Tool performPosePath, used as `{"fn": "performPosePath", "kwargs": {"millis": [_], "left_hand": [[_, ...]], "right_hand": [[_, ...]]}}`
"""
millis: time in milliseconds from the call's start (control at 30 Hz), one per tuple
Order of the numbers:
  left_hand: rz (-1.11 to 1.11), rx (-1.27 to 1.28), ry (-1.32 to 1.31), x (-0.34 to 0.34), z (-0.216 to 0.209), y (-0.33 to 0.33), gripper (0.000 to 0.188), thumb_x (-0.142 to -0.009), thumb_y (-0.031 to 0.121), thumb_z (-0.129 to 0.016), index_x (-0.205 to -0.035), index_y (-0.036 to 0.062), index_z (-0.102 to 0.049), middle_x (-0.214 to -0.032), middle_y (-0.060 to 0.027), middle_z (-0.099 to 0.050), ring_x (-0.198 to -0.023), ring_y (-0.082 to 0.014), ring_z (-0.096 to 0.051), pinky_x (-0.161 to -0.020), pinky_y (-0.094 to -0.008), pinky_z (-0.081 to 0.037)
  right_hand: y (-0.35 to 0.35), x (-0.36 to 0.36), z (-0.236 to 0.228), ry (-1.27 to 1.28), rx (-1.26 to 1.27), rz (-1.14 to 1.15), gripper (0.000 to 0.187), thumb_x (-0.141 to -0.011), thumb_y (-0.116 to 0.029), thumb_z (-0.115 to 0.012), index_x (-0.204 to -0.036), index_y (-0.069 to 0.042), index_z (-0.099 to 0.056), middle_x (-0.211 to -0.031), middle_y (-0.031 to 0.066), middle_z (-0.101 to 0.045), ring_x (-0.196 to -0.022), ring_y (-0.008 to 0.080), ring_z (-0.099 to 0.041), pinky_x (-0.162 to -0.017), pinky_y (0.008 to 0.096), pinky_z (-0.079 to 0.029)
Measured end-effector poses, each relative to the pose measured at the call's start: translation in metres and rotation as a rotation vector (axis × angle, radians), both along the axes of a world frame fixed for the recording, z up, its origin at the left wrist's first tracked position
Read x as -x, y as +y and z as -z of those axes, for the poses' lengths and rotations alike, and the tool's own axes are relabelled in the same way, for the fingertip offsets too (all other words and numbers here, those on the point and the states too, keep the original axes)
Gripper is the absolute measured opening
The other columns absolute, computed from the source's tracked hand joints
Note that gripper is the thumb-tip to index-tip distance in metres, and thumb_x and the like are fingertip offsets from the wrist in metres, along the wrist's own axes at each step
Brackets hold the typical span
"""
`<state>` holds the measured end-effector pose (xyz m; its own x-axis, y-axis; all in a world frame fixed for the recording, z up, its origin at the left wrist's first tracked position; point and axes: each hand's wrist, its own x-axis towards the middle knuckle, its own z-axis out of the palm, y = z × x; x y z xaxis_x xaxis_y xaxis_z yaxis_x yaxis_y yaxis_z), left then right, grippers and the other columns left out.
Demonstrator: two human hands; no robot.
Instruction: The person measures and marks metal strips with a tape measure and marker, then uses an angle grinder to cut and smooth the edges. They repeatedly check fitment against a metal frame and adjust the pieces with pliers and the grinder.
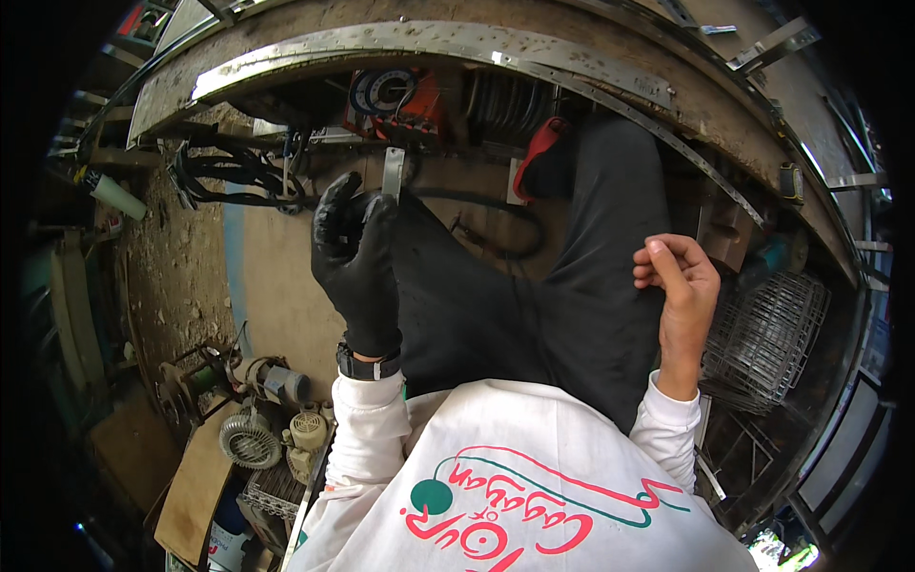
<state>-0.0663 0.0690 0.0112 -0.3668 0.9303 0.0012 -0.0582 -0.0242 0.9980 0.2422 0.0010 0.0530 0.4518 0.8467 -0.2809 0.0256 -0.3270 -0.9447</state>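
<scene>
My left hand [358, 272], in a black glove with a dark watch at the wrist, is raised over my left thigh. Its fingers are curled, and a short, flat metal strip [393, 172] with a small hole near its upper end stands up from its thumb side. How the fingers grip the strip is partly hidden. Bare and loosely closed, my right hand [682, 286] hovers by my right thigh [610, 257]. The thumb lies against the bent index finger; whether anything small is between them cannot be seen.
A worn wooden bench [534, 38] with a metal edge strip [381, 40] curves across the front. Beneath it are an orange machine [405, 100] and black cables [233, 176]. Electric motors [253, 439] sit at lower left; wire baskets [767, 338] stand at right. A tape measure [791, 181] rests on the bench.
</scene>
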Motion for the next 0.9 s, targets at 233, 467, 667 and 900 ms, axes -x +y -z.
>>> {"fn": "performPosePath", "kwargs": {"millis": [233, 467, 667, 900], "left_hand": [[-0.08, 0.019, -0.113, 0.004, 0.007, 0.003, 0.042, -0.097, -0.006, -0.071, -0.137, -0.0041, -0.062, -0.117, -0.0094, -0.072, -0.104, -0.0135, -0.07, -0.091, -0.0265, -0.057], [-0.15, -0.024, -0.124, 0.036, 0.039, 0.025, 0.043, -0.096, -0.004, -0.073, -0.137, -0.005, -0.06, -0.112, -0.0092, -0.073, -0.102, -0.0137, -0.07, -0.09, -0.0264, -0.057], [-0.322, -0.013, -0.246, 0.102, 0.111, 0.076, 0.045, -0.094, 0.0, -0.077, -0.136, -0.0028, -0.061, -0.118, -0.0084, -0.07, -0.106, -0.0144, -0.067, -0.092, -0.0284, -0.055], [-0.655, 0.32, -0.405, 0.126, 0.17, 0.102, 0.037, -0.102, 0.024, -0.07, -0.135, 0.0071, -0.067, -0.116, -0.0166, -0.075, -0.104, -0.028, -0.071, -0.093, -0.0397, -0.055]], "right_hand": [[0.034, 0.059, 0.007, 0.096, 0.07, -0.326, 0.018, -0.097, -0.016, -0.076, -0.102, 0.001, -0.075, -0.087, 0.0051, -0.075, -0.076, 0.0095, -0.069, -0.069, 0.0243, -0.055], [0.123, 0.117, 0.062, -0.316, 0.297, -0.946, 0.033, -0.094, -0.028, -0.075, -0.112, -0.001, -0.076, -0.096, 0.0129, -0.078, -0.087, 0.022, -0.073, -0.081, 0.034, -0.057], [0.168, 0.167, 0.232, -0.437, 0.555, -1.231, 0.045, -0.088, -0.037, -0.078, -0.114, -0.001, -0.076, -0.102, 0.023, -0.078, -0.103, 0.0381, -0.075, -0.092, 0.0451, -0.056], [0.12, 0.103, 0.495, -0.212, 0.674, -1.584, 0.036, -0.089, -0.037, -0.07, -0.093, -0.002, -0.076, -0.098, 0.0241, -0.074, -0.094, 0.0435, -0.07, -0.084, 0.0515, -0.052]]}}
